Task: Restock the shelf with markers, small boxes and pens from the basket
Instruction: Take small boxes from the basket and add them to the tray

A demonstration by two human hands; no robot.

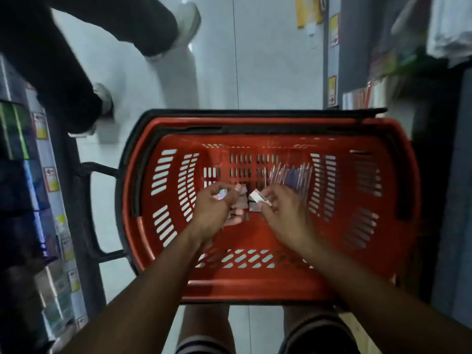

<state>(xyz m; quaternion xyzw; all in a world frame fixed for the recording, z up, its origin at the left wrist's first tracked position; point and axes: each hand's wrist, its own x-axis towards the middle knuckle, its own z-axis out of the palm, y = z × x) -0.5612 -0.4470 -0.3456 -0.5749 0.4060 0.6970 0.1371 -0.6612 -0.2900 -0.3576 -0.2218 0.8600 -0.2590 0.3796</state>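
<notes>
A red plastic basket (255,282) sits on the floor in front of me. Both my hands reach down into it. My left hand (214,210) pinches a small shiny box between thumb and fingers. My right hand (283,213) pinches a small white box (260,198) with a barcode. Between the hands, a few more small pinkish boxes (242,204) lie on the basket floor. A bunch of clear-barrelled pens (291,175) with blue parts lies just beyond my right hand. The picture is blurred by motion.
Shelves with stock and price tags (51,180) run along the left side. More shelving with goods (383,72) stands at the right. Another person's legs and pale shoes (102,95) stand on the white floor at upper left. The basket's black handle (97,213) sticks out leftward.
</notes>
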